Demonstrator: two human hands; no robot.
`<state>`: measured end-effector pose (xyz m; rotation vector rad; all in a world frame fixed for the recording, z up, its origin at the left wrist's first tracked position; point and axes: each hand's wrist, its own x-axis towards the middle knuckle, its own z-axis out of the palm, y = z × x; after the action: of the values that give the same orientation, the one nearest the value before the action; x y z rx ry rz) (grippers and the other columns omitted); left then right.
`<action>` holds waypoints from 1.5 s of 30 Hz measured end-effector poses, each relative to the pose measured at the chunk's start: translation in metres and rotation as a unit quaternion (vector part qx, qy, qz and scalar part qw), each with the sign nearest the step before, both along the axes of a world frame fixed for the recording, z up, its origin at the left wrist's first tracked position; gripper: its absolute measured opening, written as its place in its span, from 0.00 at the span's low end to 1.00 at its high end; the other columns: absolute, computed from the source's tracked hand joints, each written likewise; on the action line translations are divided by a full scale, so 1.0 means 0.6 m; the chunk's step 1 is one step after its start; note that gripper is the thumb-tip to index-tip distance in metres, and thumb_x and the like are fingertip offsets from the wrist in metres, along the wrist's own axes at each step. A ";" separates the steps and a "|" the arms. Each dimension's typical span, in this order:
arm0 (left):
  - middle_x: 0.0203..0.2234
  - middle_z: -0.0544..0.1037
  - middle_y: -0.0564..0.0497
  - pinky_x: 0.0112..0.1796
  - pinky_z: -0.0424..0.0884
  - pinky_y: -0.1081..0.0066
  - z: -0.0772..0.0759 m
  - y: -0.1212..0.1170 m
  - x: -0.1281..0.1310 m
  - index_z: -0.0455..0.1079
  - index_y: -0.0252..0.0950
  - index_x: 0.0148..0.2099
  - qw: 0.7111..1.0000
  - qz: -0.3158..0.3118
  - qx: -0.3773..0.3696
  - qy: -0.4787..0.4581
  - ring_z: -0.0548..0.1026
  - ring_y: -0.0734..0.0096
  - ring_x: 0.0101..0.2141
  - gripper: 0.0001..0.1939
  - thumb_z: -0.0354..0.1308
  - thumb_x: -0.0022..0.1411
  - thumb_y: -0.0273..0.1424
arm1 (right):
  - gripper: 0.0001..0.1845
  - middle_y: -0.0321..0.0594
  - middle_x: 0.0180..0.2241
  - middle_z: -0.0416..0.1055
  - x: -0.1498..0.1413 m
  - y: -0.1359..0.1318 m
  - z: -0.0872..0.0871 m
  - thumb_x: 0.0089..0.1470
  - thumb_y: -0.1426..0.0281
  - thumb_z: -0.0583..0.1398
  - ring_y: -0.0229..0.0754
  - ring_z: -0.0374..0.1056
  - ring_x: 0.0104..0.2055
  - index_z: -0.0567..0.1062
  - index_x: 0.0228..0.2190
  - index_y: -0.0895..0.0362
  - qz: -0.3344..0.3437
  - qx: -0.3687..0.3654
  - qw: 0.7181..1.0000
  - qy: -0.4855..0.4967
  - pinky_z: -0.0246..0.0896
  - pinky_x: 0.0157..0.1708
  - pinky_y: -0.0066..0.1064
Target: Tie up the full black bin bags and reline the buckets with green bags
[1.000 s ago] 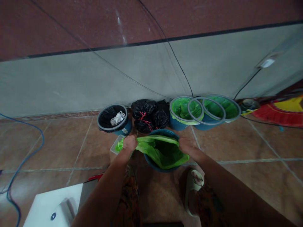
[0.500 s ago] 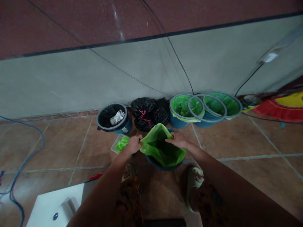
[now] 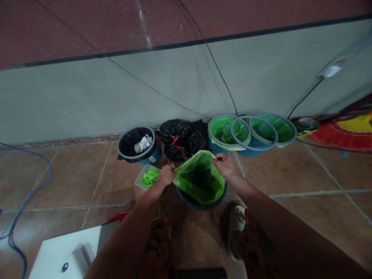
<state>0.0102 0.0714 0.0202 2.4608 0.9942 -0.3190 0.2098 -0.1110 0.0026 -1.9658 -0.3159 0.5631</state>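
A green plastic bag point(image 3: 200, 178) stands mouth-up inside a blue bin point(image 3: 190, 202) on the floor between my feet. My left hand point(image 3: 166, 173) is closed on the left edge of the bag's mouth. On the opposite edge, my right hand point(image 3: 225, 165) pinches the plastic, so the mouth is stretched wide. Only part of the bin's rim shows under the bag. Beside my left hand lies a clear plastic tub point(image 3: 138, 181) with crumpled green bags point(image 3: 150, 176) in it.
Along the wall stand a black-lined bin point(image 3: 155, 155) with crumpled paper, tied black bags point(image 3: 176, 130), and bins with green liners point(image 3: 222, 130). A loose grey ring point(image 3: 277, 136) rests across two bins. A white box point(image 3: 64, 248) and a blue cable point(image 3: 35, 190) lie left.
My right hand has shifted slightly right and up along the bag's edge. The mouth of the bag is now stretched wider and rounder. My left hand stays on its edge.
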 end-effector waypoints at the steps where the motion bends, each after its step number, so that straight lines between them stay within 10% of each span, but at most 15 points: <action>1: 0.35 0.80 0.48 0.40 0.68 0.73 0.002 0.001 0.003 0.73 0.35 0.38 1.000 0.023 0.013 -0.017 0.77 0.68 0.38 0.07 0.56 0.58 0.23 | 0.10 0.32 0.21 0.68 0.000 0.003 0.005 0.36 0.63 0.63 0.37 0.61 0.24 0.69 0.22 0.54 0.001 0.011 0.999 -0.033 0.56 0.25 0.28; 8: 0.34 0.79 0.47 0.38 0.67 0.73 0.008 0.002 0.019 0.72 0.35 0.38 0.991 0.100 0.078 -0.054 0.77 0.67 0.37 0.03 0.56 0.61 0.26 | 0.10 0.32 0.20 0.64 -0.008 0.012 0.022 0.40 0.61 0.60 0.37 0.59 0.24 0.66 0.20 0.53 0.031 -0.014 0.993 -0.114 0.51 0.25 0.29; 17: 0.41 0.79 0.40 0.43 0.70 0.67 0.024 -0.005 0.010 0.72 0.33 0.46 0.992 0.054 0.103 0.045 0.78 0.58 0.45 0.11 0.53 0.62 0.24 | 0.09 0.34 0.20 0.66 -0.005 0.005 0.035 0.45 0.67 0.60 0.38 0.60 0.24 0.65 0.20 0.53 0.047 -0.092 0.980 -0.168 0.51 0.26 0.29; 26: 0.64 0.64 0.39 0.60 0.59 0.51 0.028 -0.032 0.034 0.57 0.39 0.67 0.998 -0.045 0.045 0.020 0.62 0.48 0.63 0.41 0.67 0.54 0.39 | 0.07 0.38 0.28 0.76 -0.018 -0.005 0.021 0.42 0.71 0.67 0.40 0.70 0.30 0.76 0.29 0.55 0.220 -0.222 0.937 -0.158 0.55 0.29 0.27; 34: 0.52 0.77 0.40 0.55 0.65 0.64 -0.002 -0.069 0.100 0.68 0.34 0.57 0.998 -0.010 0.026 -0.058 0.74 0.57 0.54 0.22 0.55 0.67 0.40 | 0.17 0.39 0.22 0.73 -0.010 -0.014 0.020 0.57 0.61 0.58 0.39 0.67 0.25 0.74 0.22 0.55 0.290 -0.193 0.934 -0.087 0.53 0.26 0.29; 45: 0.45 0.80 0.40 0.49 0.69 0.67 -0.031 -0.080 0.119 0.74 0.34 0.50 1.000 0.003 0.000 -0.009 0.77 0.59 0.49 0.13 0.55 0.66 0.32 | 0.10 0.31 0.17 0.66 0.012 -0.020 -0.001 0.48 0.65 0.59 0.35 0.61 0.21 0.75 0.21 0.55 0.245 -0.149 0.957 -0.048 0.50 0.23 0.27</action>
<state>0.0817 0.0232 0.0018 2.4562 0.9931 -0.2958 0.2172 -0.1232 0.0017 -2.2166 -0.8353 0.8725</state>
